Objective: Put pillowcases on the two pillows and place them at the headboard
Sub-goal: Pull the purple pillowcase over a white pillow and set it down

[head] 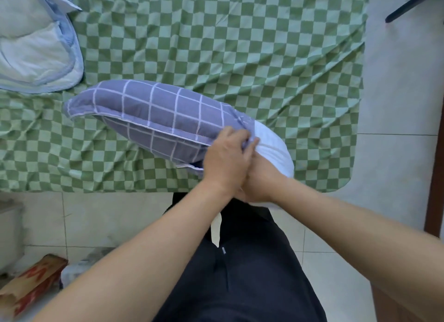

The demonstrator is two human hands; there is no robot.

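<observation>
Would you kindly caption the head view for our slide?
Left hand pinches the grid pillowcase edge over a white pillow, right hand steadying.

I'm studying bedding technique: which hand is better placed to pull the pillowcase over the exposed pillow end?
Probably the left hand: it already pinches the pillowcase edge by the bare white pillow.

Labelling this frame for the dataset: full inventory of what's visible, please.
pillow: 1, white, held over the bed's near edge, one end still bare
pillowcase: 1, grey-blue with white grid, covering most of the pillow
bedsheet: 1, green checked, wrinkled, covering the bed
quilt: 1, pale blue and white, folded at top left on the bed
paper bag: 1, brown with red print, on the floor at bottom left
floor tiles: pale, right of and below the bed
left hand: 1, pinches the pillowcase's open edge
right hand: 1, under the pillow's bare end, fingers hidden
</observation>
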